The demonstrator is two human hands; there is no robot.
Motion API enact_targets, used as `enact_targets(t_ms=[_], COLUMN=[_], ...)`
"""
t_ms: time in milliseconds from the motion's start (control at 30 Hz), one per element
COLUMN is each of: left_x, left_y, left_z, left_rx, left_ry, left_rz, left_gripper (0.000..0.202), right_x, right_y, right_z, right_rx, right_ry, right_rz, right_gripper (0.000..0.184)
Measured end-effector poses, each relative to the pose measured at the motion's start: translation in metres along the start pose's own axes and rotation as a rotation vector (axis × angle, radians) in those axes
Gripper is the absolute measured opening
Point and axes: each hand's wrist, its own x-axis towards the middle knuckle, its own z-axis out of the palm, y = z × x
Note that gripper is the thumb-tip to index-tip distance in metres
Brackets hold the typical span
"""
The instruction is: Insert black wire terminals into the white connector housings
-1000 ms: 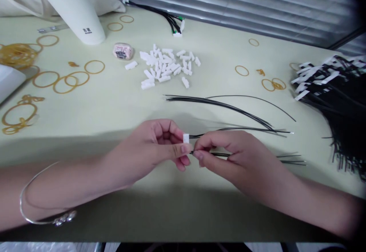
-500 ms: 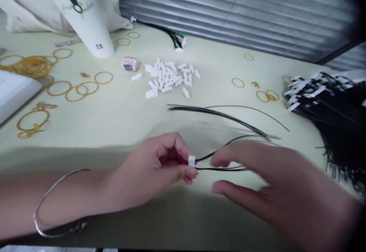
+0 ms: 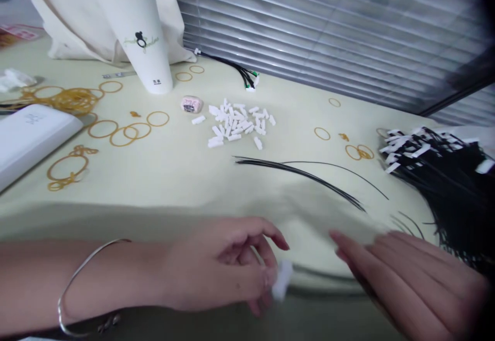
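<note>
My left hand [image 3: 240, 269] has its index finger lifted and its fingers apart. Just right of its fingertips is a white connector housing [image 3: 283, 280], blurred by motion; whether the thumb still touches it is hard to make out. Black wires [image 3: 325, 292] run from the connector to my right hand [image 3: 410, 279], whose long fingers lie close together over them, thumb hidden. Thin wire tails [image 3: 408, 222] show beyond the right hand. Ahead of both hands, a small bundle of loose black wires [image 3: 301, 171] lies on the table.
White connector housings [image 3: 235, 122] lie in a pile mid-table beside a small pink item [image 3: 191, 104]. A large bundle of black wires [image 3: 456, 186] with white ends lies right. Rubber bands [image 3: 102, 128], a white cup [image 3: 149, 36], a white box [image 3: 34, 140] and finished-looking cables [image 3: 232, 65] stand around.
My left index finger has lifted away from the connector. The right hand has closed over the wires and moved lower right; the connector shifted lower right. The camera view has tilted upward.
</note>
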Motion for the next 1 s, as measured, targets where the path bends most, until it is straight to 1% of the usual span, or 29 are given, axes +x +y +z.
enact_targets(t_ms=[33,67,100,133,167,200,267,300,333,367,433,467,533,600,633,700,833,933,1000], left_x=[0.002,0.004,0.006,0.008,0.01,0.011,0.012,0.012,0.012,0.012,0.011,0.01,0.01,0.011,0.011,0.012,0.012,0.011,0.01], left_y=[0.0,-0.001,-0.001,-0.001,0.0,0.0,0.0,0.0,0.0,0.001,0.001,0.001,0.001,-0.001,-0.002,-0.003,-0.002,-0.001,0.0], left_z=[-0.001,-0.003,-0.005,-0.007,-0.009,-0.012,-0.015,-0.016,-0.016,-0.016,-0.015,-0.014,-0.014,-0.014,-0.014,-0.014,-0.015,-0.015,-0.015], left_rx=[-0.053,-0.07,-0.063,-0.047,-0.028,0.0,0.077,0.123,0.17,0.217,0.277,0.289,0.286,0.273,0.272,0.274,0.261,0.275,0.28], left_ry=[-0.01,0.014,0.058,0.11,0.16,0.197,0.225,0.223,0.222,0.221,0.22,0.219,0.225,0.223,0.221,0.216,0.212,0.208,0.195], left_rz=[-0.018,-0.025,-0.028,-0.033,-0.034,-0.032,-0.033,-0.031,-0.028,-0.019,0.007,0.019,0.032,0.036,0.038,0.041,0.032,0.034,0.031], left_gripper=[0.033,0.032,0.031,0.028,0.026,0.025,0.027,0.028,0.028,0.026,0.024,0.023,0.022,0.021,0.021,0.02,0.017,0.018,0.02], right_x=[0.008,0.016,0.023,0.029,0.033,0.038,0.048,0.055,0.064,0.075,0.101,0.114,0.137,0.151,0.154,0.154,0.151,0.155,0.158], right_y=[0.004,0.007,0.011,0.013,0.016,0.017,0.019,0.019,0.02,0.02,0.021,0.023,0.027,0.031,0.032,0.035,0.035,0.032,0.029], right_z=[0.004,0.007,0.011,0.013,0.013,0.012,0.007,0.005,0.005,0.008,0.023,0.035,0.059,0.079,0.085,0.089,0.083,0.082,0.082], right_rx=[-0.08,-0.152,-0.197,-0.213,-0.188,-0.134,0.035,0.125,0.206,0.277,0.426,0.467,0.488,0.485,0.483,0.482,0.477,0.445,0.395], right_ry=[0.029,0.032,0.028,0.005,-0.05,-0.12,-0.259,-0.287,-0.255,-0.191,-0.069,-0.06,-0.066,-0.061,-0.055,-0.047,-0.077,-0.14,-0.157], right_rz=[-0.068,-0.098,-0.114,-0.095,-0.081,-0.071,-0.056,-0.042,-0.01,0.065,0.187,0.262,0.301,0.332,0.345,0.365,0.371,0.333,0.3], right_gripper=[0.041,0.037,0.032,0.027,0.026,0.029,0.048,0.052,0.049,0.04,0.02,0.016,0.01,0.008,0.009,0.009,0.01,0.011,0.012])
